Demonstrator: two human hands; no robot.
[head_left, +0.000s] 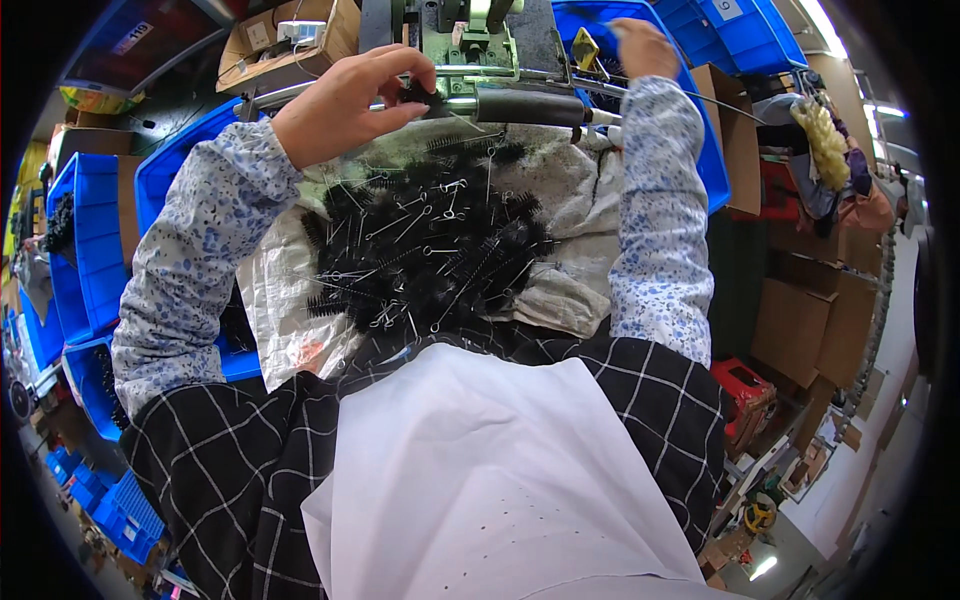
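My left hand (350, 103) is at the front of a metal machine (480, 45), thumb and fingers closed around a small black bristle brush (420, 95). My right hand (643, 48) is over the blue bin (708, 150) at the far right, smeared by motion, so its fingers cannot be read. Near it in that bin is a yellow piece (586, 48). A heap of black wire brushes (430, 245) with looped metal ends lies in front of me on a whitish woven sack (575, 285).
A dark roller (530, 107) runs along the machine's near edge. A cardboard box (290, 45) stands back left, and blue bins (90, 245) line the left side. A thin metal rod (715, 100) sticks out rightward. A red machine (742, 405) is low on the right.
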